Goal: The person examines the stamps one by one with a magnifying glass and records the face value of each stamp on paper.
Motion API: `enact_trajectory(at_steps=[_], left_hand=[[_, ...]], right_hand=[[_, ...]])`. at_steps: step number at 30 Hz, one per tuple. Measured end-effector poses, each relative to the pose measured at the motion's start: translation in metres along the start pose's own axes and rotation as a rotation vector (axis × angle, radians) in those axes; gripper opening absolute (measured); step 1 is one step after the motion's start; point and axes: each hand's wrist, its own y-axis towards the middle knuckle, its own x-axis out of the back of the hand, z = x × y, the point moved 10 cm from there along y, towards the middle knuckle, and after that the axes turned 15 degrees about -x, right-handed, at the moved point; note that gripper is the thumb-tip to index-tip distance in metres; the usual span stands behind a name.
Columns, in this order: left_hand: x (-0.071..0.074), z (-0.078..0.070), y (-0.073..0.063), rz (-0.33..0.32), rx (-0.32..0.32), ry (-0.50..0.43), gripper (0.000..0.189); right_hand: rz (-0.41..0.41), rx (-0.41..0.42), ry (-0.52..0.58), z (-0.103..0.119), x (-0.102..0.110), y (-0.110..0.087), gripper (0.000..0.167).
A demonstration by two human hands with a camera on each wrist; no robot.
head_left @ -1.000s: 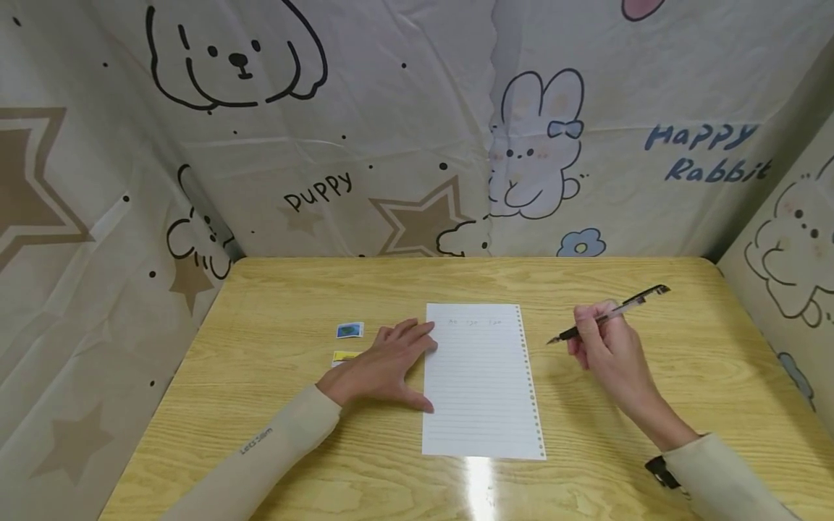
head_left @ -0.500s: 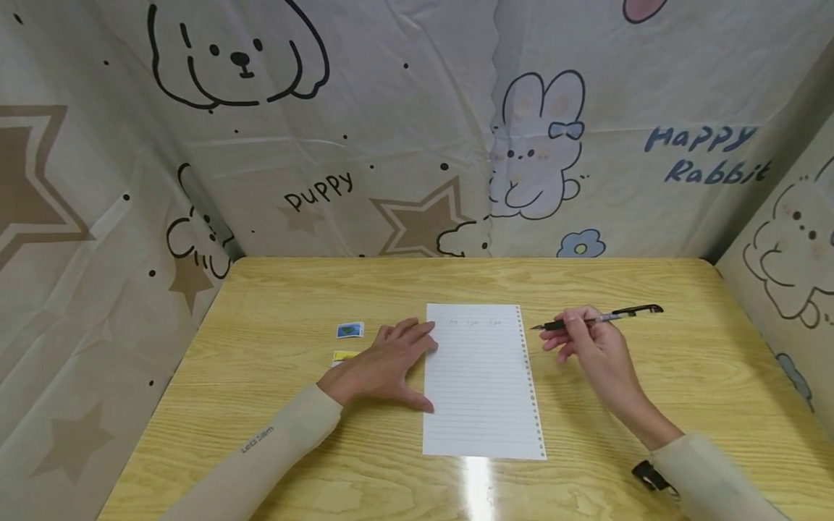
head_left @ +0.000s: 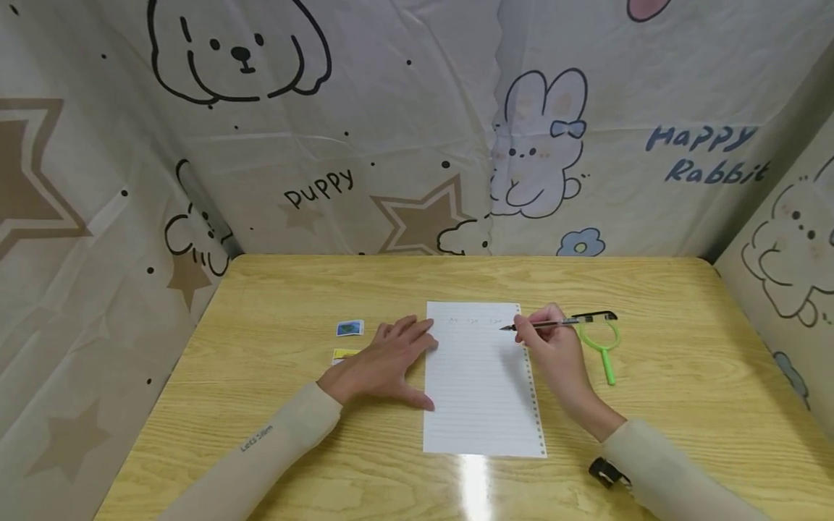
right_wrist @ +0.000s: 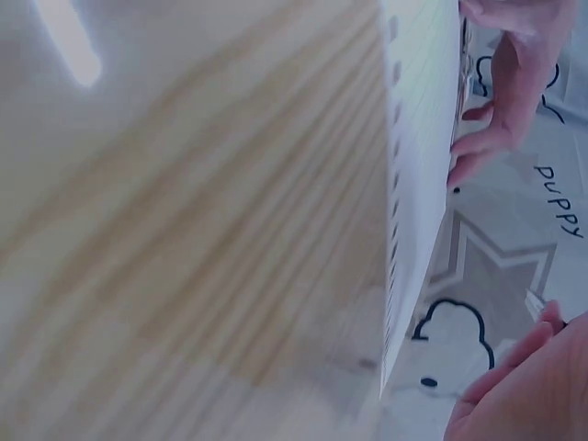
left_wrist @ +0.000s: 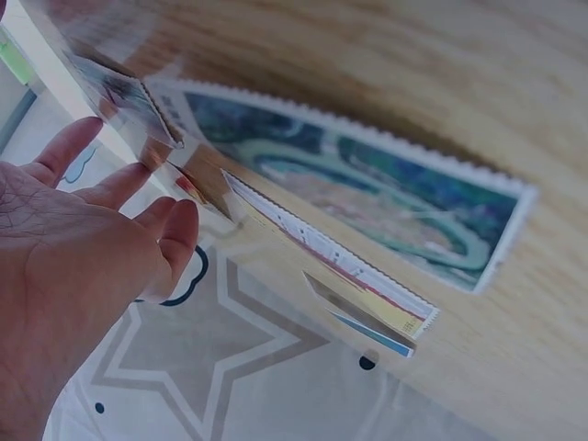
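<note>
A lined, loose-leaf sheet of paper (head_left: 478, 405) with punched holes down its right side lies on the table. Faint handwriting runs along its top line. My left hand (head_left: 384, 365) rests at the sheet's left edge, fingers spread and thumb apart. In my right hand (head_left: 560, 354) I grip a black-and-clear pen (head_left: 589, 318) with its cap end pointing right. The pen's tip is over the upper right of the sheet, just below the writing. Beside my left hand are a blue stamp (head_left: 350, 328) and a yellow one (head_left: 344, 354), the latter partly covered.
A green magnifying glass (head_left: 607, 365) lies right of my right hand, its ring partly overlapped by the pen. The left wrist view shows several stamps, including a large green-blue stamp (left_wrist: 358, 184). A printed cloth (head_left: 417, 130) walls the wooden table's (head_left: 293, 289) back and sides.
My right hand has moved left with the pen, from beside the sheet to over its upper right. This uncovers the magnifying glass. My left hand has stayed put.
</note>
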Motion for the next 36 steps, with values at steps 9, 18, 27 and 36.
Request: enact_trajectory(at_steps=[9,18,27,36], left_hand=[[-0.002,-0.001,0.000,0.003,0.012,-0.006,0.094],[-0.003,0.001,0.000,0.008,0.014,0.019,0.094],[-0.004,0.002,0.000,0.016,0.007,0.029,0.094],[-0.004,0.004,0.001,0.013,0.005,0.047,0.093]], right_hand=[[0.042,-0.094,-0.051,-0.001,-0.035,0.009,0.022],[0.055,-0.158,-0.095,-0.002,-0.064,0.013,0.020],[0.067,-0.175,-0.125,-0.009,-0.083,0.019,0.017],[0.061,-0.167,-0.131,-0.012,-0.086,0.026,0.017]])
